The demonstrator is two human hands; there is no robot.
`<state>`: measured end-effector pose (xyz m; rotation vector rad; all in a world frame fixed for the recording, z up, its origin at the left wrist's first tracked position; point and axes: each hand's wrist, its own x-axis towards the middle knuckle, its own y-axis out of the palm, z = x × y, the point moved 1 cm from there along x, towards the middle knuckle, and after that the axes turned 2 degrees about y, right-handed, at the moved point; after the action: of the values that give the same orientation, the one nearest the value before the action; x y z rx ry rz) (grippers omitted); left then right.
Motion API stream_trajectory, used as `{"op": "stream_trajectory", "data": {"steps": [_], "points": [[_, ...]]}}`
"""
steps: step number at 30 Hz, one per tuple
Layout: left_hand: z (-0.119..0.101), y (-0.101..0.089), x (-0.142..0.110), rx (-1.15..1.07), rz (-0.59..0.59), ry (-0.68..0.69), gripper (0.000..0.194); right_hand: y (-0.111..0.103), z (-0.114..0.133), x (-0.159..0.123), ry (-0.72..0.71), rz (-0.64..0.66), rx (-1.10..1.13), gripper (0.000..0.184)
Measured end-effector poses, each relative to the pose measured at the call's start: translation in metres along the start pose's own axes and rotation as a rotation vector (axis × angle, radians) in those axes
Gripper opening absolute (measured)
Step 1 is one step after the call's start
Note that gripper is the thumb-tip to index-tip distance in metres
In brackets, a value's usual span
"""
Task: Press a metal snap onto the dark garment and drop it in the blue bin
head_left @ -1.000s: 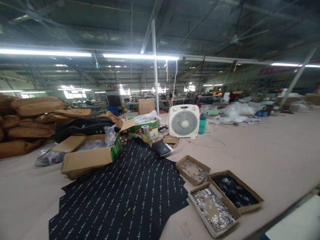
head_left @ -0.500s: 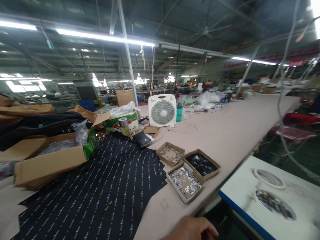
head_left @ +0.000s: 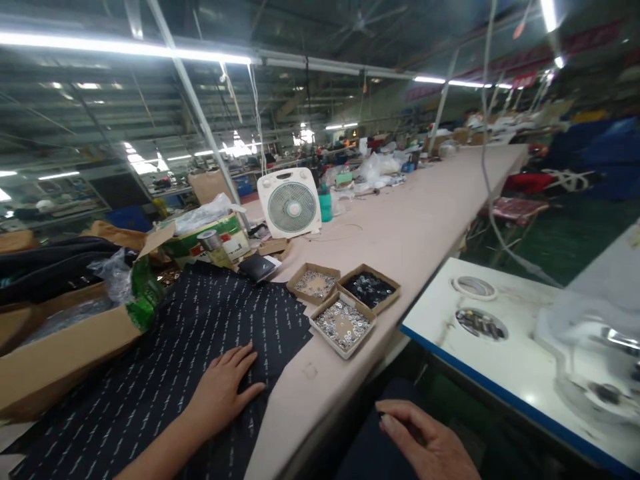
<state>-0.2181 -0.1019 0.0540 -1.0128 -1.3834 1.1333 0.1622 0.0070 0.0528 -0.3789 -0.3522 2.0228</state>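
My left hand (head_left: 223,390) lies flat with fingers spread on a black fabric with white stripes of print (head_left: 165,373), near its right edge. My right hand (head_left: 425,443) hovers below the table edge, over my lap, fingers loosely curled with nothing visible in them. Three small cardboard trays sit just beyond the fabric: one with silver rings (head_left: 343,325), one with silver pieces (head_left: 314,283), one with dark rings (head_left: 370,288).
A long pink table (head_left: 415,220) runs away to the right. An open cardboard box (head_left: 55,353), a white fan (head_left: 290,203), a tape roll (head_left: 210,241) and a green cup (head_left: 326,205) stand behind. A white machine table (head_left: 500,360) with blue edge is at right.
The view has swung right and down. My left hand has come onto the fabric and my right hand has come into view below the table edge.
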Motion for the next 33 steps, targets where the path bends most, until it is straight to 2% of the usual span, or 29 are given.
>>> {"op": "stream_trajectory", "data": {"steps": [2,4,9,15,18,21,23,25,27,30,33], "points": [[0.008,0.012,-0.006,-0.031,-0.028,0.025,0.04,0.015,0.013,-0.001,-0.019,0.081,0.111,0.038],[0.004,0.018,-0.007,-0.086,-0.073,0.057,0.03,0.031,0.025,-0.001,-0.027,0.184,0.231,0.036],[-0.021,0.004,0.002,-0.266,-0.122,0.053,0.031,0.068,0.047,0.006,-0.012,0.358,0.428,0.028],[-0.066,-0.02,0.028,-0.628,-0.094,-0.111,0.033,0.114,0.054,0.018,0.054,0.318,0.528,0.021],[-0.091,-0.024,0.046,-0.776,-0.08,-0.172,0.032,0.122,0.058,0.016,0.084,0.295,0.51,0.02],[-0.109,-0.031,0.061,-0.841,-0.014,-0.141,0.031,0.104,0.059,0.018,0.026,0.218,0.446,0.015],[-0.117,-0.042,0.069,-0.83,-0.023,-0.013,0.031,0.076,0.058,0.022,-0.035,0.156,0.378,0.014],[-0.125,-0.058,0.08,-0.764,-0.057,0.198,0.04,0.041,0.057,0.024,-0.115,0.15,0.284,0.015],[-0.138,-0.074,0.094,-0.654,-0.034,0.459,0.061,0.003,0.06,0.023,-0.209,0.218,0.174,0.014],[-0.172,-0.093,0.12,-0.526,0.102,0.84,0.098,-0.05,0.073,0.015,-0.278,0.358,0.042,0.014],[-0.216,-0.105,0.141,-0.491,0.227,1.096,0.11,-0.091,0.088,0.002,-0.324,0.386,-0.087,0.012]]}}
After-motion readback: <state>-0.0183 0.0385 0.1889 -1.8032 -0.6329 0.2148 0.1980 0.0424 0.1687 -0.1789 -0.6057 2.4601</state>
